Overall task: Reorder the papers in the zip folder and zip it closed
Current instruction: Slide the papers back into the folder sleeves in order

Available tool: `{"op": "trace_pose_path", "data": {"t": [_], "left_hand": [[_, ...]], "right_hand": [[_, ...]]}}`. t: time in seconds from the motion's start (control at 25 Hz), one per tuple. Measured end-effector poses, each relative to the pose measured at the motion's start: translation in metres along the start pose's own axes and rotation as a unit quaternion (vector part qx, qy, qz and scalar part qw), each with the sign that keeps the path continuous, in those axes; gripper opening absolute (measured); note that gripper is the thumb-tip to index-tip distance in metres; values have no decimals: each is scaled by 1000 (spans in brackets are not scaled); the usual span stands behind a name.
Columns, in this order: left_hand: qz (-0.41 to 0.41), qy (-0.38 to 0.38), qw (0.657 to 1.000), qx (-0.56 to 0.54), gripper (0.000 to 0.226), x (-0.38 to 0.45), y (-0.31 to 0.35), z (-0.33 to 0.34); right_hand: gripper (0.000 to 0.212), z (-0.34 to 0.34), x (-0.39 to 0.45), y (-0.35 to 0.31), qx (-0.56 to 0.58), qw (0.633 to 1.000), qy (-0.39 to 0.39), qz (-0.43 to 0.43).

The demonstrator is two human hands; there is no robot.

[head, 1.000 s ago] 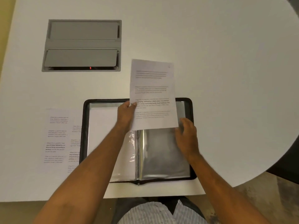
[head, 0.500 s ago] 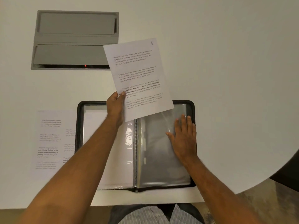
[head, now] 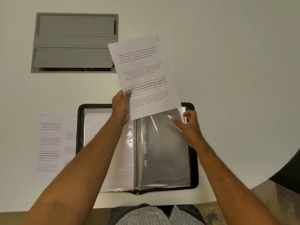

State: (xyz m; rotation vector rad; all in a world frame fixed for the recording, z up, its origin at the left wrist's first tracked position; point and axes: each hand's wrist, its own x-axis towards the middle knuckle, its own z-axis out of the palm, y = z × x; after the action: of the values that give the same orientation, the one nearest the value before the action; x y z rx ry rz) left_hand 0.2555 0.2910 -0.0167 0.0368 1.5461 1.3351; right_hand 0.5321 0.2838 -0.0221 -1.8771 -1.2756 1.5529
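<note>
A black zip folder (head: 194, 159) lies open on the white table, with clear plastic sleeves on both sides of its spine. My left hand (head: 121, 105) grips a printed sheet (head: 144, 75) by its left edge and holds it tilted above the folder's top edge; a handwritten 6 marks its top right corner. My right hand (head: 189, 125) pinches the top edge of the empty right sleeve (head: 164, 153), lifting it a little. The left sleeve (head: 97, 127) holds a white page.
Two printed sheets (head: 50, 143) lie overlapped on the table, left of the folder and partly under it. A grey recessed cable box (head: 74, 43) with a small red light sits at the back left. The table's front edge and curved right edge are close.
My left hand has pulled the sheet up out of the right sleeve and tilted it. My right hand went from flat on the sleeve to pinching its top edge.
</note>
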Motion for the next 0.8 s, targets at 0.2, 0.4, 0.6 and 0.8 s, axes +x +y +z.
{"op": "trace_pose_path", "data": {"t": [0.2, 0.4, 0.6, 0.8], "left_hand": [[-7, -7, 1000, -2, 17, 5, 7, 14], [-5, -29, 998, 63, 19, 17, 15, 28], [5, -70, 987, 143, 15, 26, 15, 45], [-25, -121, 978, 167, 33, 25, 5, 57]], "right_hand": [[36, -10, 29, -41, 106, 992, -49, 52], [58, -19, 60, -61, 161, 967, -118, 157], [46, -24, 84, -64, 133, 972, -156, 118], [41, -18, 100, -54, 123, 986, -74, 84]]}}
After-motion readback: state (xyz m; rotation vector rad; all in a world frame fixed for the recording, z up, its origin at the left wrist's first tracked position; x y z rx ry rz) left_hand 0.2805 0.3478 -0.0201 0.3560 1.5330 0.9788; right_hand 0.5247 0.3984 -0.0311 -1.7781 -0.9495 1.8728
